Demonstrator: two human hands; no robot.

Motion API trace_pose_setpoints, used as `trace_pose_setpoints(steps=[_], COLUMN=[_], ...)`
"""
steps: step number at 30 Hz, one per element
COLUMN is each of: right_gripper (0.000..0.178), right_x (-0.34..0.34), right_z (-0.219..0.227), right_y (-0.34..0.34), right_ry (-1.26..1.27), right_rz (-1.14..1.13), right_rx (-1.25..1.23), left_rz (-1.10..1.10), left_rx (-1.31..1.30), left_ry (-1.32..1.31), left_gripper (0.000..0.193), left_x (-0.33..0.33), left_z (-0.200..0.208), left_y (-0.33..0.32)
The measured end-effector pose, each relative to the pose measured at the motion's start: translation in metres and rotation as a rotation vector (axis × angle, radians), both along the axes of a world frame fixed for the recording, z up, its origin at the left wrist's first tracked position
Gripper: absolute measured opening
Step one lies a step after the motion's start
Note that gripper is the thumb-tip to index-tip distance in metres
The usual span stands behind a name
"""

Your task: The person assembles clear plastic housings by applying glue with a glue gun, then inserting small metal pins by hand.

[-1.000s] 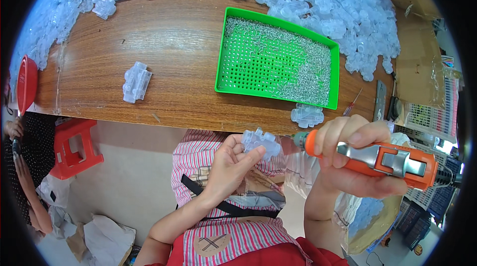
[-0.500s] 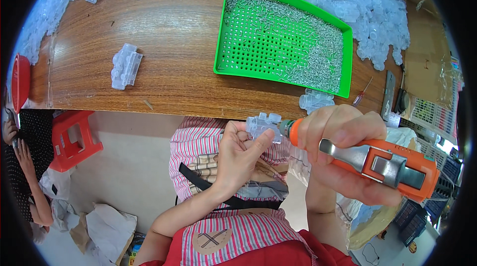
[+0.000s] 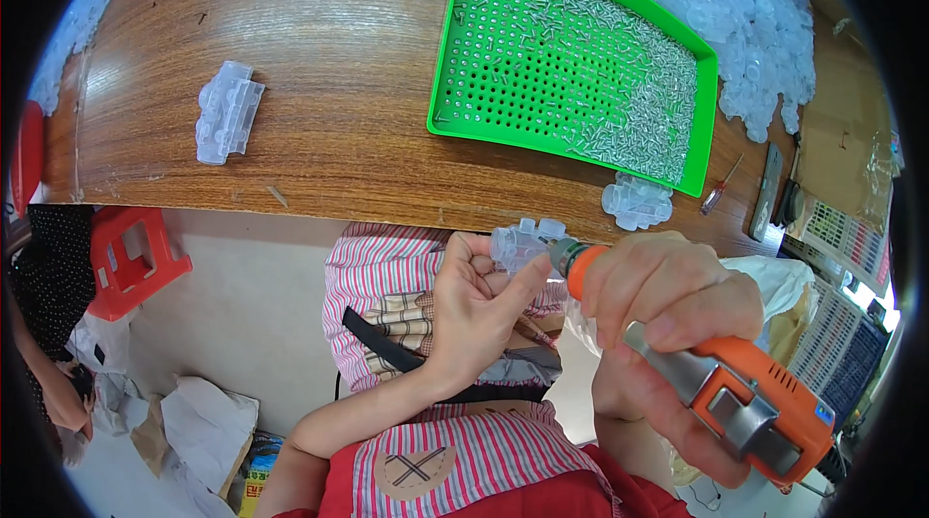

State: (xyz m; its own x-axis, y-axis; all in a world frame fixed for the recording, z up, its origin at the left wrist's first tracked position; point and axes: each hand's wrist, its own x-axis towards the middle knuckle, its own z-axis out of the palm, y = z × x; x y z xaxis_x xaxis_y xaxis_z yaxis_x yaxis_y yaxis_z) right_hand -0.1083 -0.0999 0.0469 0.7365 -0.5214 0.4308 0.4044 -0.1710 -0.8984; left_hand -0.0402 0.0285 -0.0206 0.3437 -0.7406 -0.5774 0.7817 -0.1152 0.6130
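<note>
Between the thumb and fingers of my left hand (image 3: 479,300) is a clear plastic part (image 3: 520,245), held just off the table's front edge. My right hand (image 3: 668,305) is wrapped round an orange electric screwdriver (image 3: 755,411) with a metal lever on its body. The driver's tip meets the right side of the clear part; whether a screw sits there is hidden. Beyond my hands stands a green perforated tray (image 3: 571,152) with many small silver screws (image 3: 663,121) heaped toward its right and far sides. Another clear plastic part (image 3: 636,201) lies against the tray's near right corner.
A clear part (image 3: 229,113) lies alone on the wooden table (image 3: 329,63). Big heaps of clear parts (image 3: 745,44) cover the far right and far left. A small screwdriver (image 3: 721,184) lies right of the tray. Left of me are a red stool (image 3: 135,261) and another person's arm (image 3: 48,373).
The rear of the electric screwdriver has swung down and toward me, while its tip stays at the clear part. My view has shifted slightly. Both hands keep their hold.
</note>
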Motion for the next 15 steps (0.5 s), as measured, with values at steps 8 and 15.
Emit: trace_pose_setpoints(steps=[8,15], right_gripper=[0.052,0.081], right_x=[0.007,0.007], right_z=[0.006,0.007], right_y=[0.005,0.019], right_ry=[0.029,0.064], right_rz=[-0.08,-0.304], right_rx=[-0.004,0.155], left_rz=[-0.022,-0.015], left_rx=[-0.039,-0.049], left_ry=[-0.018,0.007], left_gripper=[0.031,0.029], left_x=[-0.002,0.0], left_z=[0.004,-0.001], left_y=[-0.002,0.002])
